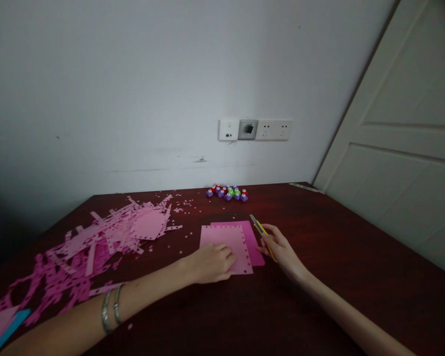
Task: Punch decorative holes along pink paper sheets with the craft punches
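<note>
A light pink sheet (222, 235) with punched holes along its top and right edges lies on a darker pink sheet (256, 247). The darker one shows past it at the top and right. My left hand (213, 262) rests on the light sheet, fingers bent and a little apart, pressing it down. In my right hand (278, 244) is a yellow utility knife (260, 227), its blade out and pointing up and to the left. The knife is just right of the sheets, tilted, and the fingers are closed round its body.
Punched pink paper strips and scraps (114, 237) are heaped at the left, with tiny cut-out bits around them. Several small purple, red and green punches (228, 192) stand by the wall. Pink and blue sheets (7, 326) lie at the lower left. A ruler-like strip (306, 187) lies at the back right.
</note>
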{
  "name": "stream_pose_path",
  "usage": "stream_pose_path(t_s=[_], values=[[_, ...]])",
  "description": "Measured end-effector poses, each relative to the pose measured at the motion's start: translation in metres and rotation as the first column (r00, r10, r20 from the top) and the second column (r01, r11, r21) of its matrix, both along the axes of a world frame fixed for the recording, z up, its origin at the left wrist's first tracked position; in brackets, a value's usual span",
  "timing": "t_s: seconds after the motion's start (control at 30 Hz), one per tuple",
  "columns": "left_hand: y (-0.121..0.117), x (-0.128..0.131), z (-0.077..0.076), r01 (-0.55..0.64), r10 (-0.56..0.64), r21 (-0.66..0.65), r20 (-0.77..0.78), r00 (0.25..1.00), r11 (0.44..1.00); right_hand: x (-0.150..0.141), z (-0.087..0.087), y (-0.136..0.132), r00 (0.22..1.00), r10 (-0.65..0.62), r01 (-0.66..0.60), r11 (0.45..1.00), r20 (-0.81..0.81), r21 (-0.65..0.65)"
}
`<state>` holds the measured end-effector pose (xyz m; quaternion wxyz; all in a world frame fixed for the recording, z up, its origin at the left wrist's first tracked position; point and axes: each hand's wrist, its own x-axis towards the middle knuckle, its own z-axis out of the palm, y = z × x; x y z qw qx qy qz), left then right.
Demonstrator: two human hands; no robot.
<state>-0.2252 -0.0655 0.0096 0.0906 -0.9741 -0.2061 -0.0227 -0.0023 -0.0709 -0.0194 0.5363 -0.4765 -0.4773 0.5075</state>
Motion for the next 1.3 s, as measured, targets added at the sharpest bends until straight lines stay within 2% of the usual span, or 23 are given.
stream_pose_path(t_s=[0.23,0.33,0.47,0.57,0.67,0.77,0.9,1.03,1.2,1.3], values=[[-0.013,-0.014,-0.001,0.01,-0.01,0.037,0.015,1.0,0.999,0.0,-0.004,-0.001,1.0,0.009,-0.01,1.0,0.023,0.014],[-0.014,-0.016,0.0,0.07,-0.07,0.049,0.004,0.998,0.996,0.001,-0.005,0.0,0.999,0.015,-0.016,1.0,0.043,0.024],[-0.013,-0.019,0.0,0.188,-0.193,0.162,0.019,0.981,0.969,0.002,-0.009,0.002,0.999,0.004,-0.005,0.999,0.046,0.038],[-0.011,-0.021,-0.005,0.22,-0.243,0.225,0.082,0.967,0.949,0.002,-0.011,0.003,1.0,-0.013,0.012,0.999,0.024,0.029],[-0.006,-0.024,-0.01,0.183,-0.227,0.227,0.184,0.956,0.957,0.002,-0.011,0.003,1.0,-0.01,0.01,1.0,0.001,0.027],[0.0,-0.029,-0.013,0.168,-0.231,0.207,0.327,0.916,0.964,0.003,-0.009,0.002,0.999,-0.032,0.032,0.999,-0.012,0.044],[0.012,-0.034,-0.014,0.203,-0.234,0.118,0.454,0.86,0.972,0.009,-0.007,0.003,0.999,-0.043,0.046,0.996,-0.031,0.082],[0.025,-0.037,-0.019,0.207,-0.153,-0.07,0.454,0.878,0.976,0.012,-0.007,0.005,0.999,-0.027,0.029,0.997,-0.02,0.075],[0.034,-0.036,-0.025,0.213,-0.042,-0.332,0.454,0.89,0.919,0.012,-0.009,0.007,0.999,-0.022,0.019,0.997,0.045,0.072],[0.035,-0.029,-0.021,0.224,-0.009,-0.374,0.498,0.867,0.9,0.011,-0.01,0.008,0.998,-0.021,0.017,0.997,0.057,0.076]])
